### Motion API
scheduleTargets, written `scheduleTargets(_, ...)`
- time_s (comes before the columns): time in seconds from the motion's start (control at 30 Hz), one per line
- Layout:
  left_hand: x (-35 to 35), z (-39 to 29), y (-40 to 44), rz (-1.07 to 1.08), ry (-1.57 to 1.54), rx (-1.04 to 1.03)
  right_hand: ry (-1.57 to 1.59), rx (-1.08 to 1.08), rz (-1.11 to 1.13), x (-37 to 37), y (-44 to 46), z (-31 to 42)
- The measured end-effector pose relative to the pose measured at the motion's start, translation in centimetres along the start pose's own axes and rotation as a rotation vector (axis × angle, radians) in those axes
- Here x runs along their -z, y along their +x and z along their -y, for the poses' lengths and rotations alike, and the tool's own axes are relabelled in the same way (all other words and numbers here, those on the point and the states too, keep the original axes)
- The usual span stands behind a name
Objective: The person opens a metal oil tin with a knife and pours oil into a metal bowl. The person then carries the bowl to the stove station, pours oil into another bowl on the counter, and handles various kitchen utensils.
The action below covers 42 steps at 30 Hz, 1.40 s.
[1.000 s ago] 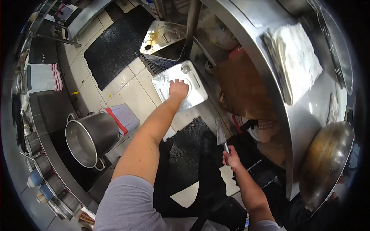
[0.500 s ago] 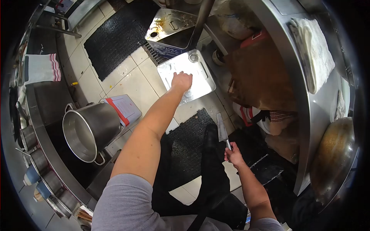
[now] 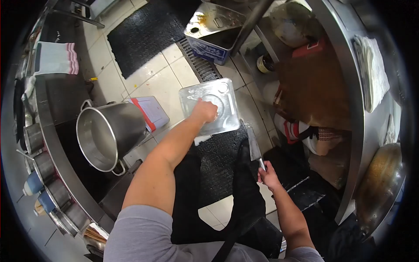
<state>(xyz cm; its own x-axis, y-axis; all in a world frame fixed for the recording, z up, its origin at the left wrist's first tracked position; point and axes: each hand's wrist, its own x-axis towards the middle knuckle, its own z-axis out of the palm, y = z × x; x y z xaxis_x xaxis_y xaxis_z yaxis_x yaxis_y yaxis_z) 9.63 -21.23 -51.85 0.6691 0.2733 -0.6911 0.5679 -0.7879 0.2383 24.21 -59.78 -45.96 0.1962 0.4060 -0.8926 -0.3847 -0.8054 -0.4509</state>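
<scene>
My left hand (image 3: 206, 112) is closed at the middle of a shiny square metal tin (image 3: 227, 114), its fingers curled against the tin's face. Pressed shapes and a round ring mark that face; the hand covers part of it, and what the fingers grip is hidden. My right hand (image 3: 269, 175) is wrapped around the handle of a large kitchen knife (image 3: 253, 146). The broad blade points forward, just right of the tin, above the dark mat and beside my leg.
A blue-sided oil tin (image 3: 209, 50) stands ahead by a floor grate (image 3: 192, 59). On the left are a tall steel pot (image 3: 124, 126) and a white container with a red band (image 3: 142, 113). Brown cardboard (image 3: 312, 94) sits under the right counter, and a wok (image 3: 379, 187) lies far right.
The square tin has come nearer to me with my left hand, away from the blue oil tin, and its face looks turned. My right hand still holds the knife. The view has shifted slightly.
</scene>
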Motion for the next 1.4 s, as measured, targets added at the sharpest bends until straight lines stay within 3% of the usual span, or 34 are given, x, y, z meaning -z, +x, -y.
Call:
scheduleTargets(0.17, -4.6, 0.4, -2.8, 0.08, 0.036, -0.091, -0.052, -0.017, -0.073, 0.9, 2.1, -0.1)
scheduleTargets(0.4, -7.8, -1.3, -7.6, -0.016, 0.016, 0.033, -0.195, -0.03, -0.109, 0.4, 1.2, 0.9)
scheduleTargets(0.67, -8.5, -1.6, -9.7, -0.142, -0.157, 0.12, -0.237, 0.119, -0.066, -0.9, -2.1, 2.5)
scheduleTargets(0.73, -8.8, -0.7, -10.2, -0.596, -0.613, 0.084, -0.216, 0.123, -0.06, -1.3, -2.2, 2.4)
scheduleTargets(0.77, -9.0, 0.5, -10.1, -0.79, -0.477, 0.172, -0.215, 0.137, -0.07, -1.4, -2.0, 2.1)
scheduleTargets(0.8, -8.7, 1.2, -10.1, -0.785, -0.471, 0.183, -0.213, 0.134, -0.058, -1.7, -1.8, 2.0)
scheduleTargets(0.87, -8.7, 2.3, -9.3, -0.965, -0.383, 0.738, -0.187, 0.152, -0.069, -2.0, -1.2, 1.5)
scheduleTargets(0.97, -8.1, 4.3, -7.5, -0.802, -0.131, 0.622, -0.192, 0.138, -0.037, -2.2, 0.2, 0.4)
scheduleTargets(1.03, -7.7, 10.4, -5.5, -0.757, -0.587, 0.777, -0.222, 0.115, -0.02, -1.9, 0.3, -0.5)
scheduleTargets(1.1, -5.7, 15.4, -4.4, -1.259, -0.877, 0.965, -0.274, 0.124, -0.007, -1.9, 0.2, -0.4)
scheduleTargets(1.13, -5.3, 15.9, -4.9, -1.265, -0.881, 0.969, -0.281, 0.128, -0.006, -1.7, 0.3, -0.4)
scheduleTargets(1.2, -3.9, 16.3, -5.9, -1.206, -0.951, 0.368, -0.333, 0.095, 0.003, -1.5, 0.4, -0.7)
scheduleTargets(1.23, -4.9, 15.7, -6.2, -1.119, -0.836, 0.459, -0.33, 0.104, 0.005, -1.9, 0.4, -0.7)
scheduleTargets(1.3, -7.5, 12.9, -6.6, -1.093, -0.423, 0.352, -0.266, 0.108, 0.003, -2.5, 0.6, -0.4)
scheduleTargets(1.33, -7.2, 11.2, -7.5, -1.107, -0.427, 0.346, -0.323, 0.149, 0.007, -2.8, 0.7, 0.1)
scheduleTargets(1.4, -6.5, 8.0, -8.8, -0.739, -0.238, 0.373, -0.262, 0.225, 0.051, -3.2, 1.0, 1.5)
